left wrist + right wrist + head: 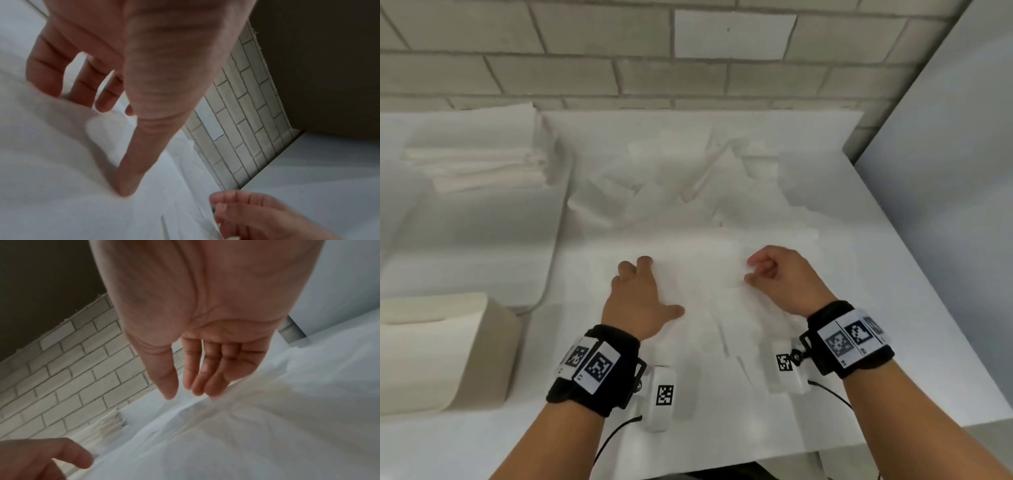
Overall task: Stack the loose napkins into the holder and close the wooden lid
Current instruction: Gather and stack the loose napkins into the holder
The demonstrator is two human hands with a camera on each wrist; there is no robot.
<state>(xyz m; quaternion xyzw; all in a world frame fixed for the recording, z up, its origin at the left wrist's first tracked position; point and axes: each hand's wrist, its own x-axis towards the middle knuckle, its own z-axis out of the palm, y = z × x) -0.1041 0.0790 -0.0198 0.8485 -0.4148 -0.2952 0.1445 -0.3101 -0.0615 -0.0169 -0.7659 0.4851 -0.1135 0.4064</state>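
Note:
Several loose white napkins (681, 185) lie scattered across the middle of the white table (876, 308). One large napkin (705, 260) is spread flat nearest me. My left hand (657, 287) presses on its left part, fingers straight and thumb (127, 178) out to the side. My right hand (751, 270) hovers at its right part with fingers (205, 382) loosely bent and thumb apart, holding nothing I can see. A beige wooden holder (448, 349) stands at the front left. Its opening and lid are not visible to me.
A neat stack of folded napkins (479, 161) sits at the back left on a white rounded surface (482, 253). A pale brick wall (688, 68) runs behind the table. A white panel (945, 171) rises along the right side. The table's front edge is near my forearms.

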